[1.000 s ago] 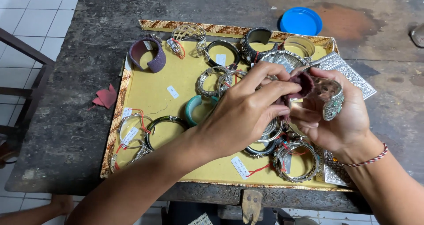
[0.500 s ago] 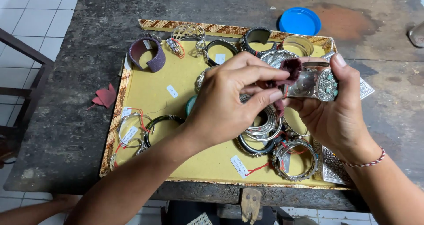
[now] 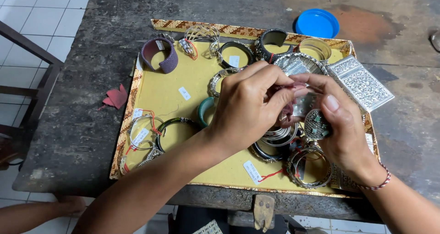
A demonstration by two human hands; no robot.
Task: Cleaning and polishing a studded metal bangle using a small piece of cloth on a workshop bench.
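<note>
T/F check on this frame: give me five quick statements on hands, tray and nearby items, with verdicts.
1. Both hands meet over the tray. True.
2. The blue lid lies inside the tray. False: it sits on the table beyond the tray's far edge.
3. The purple cuff is in the tray's far left corner. True.
4. The right hand holds a silver bracelet with green stones. True.
5. The right wrist is bare. False: it wears a thin beaded band.
</note>
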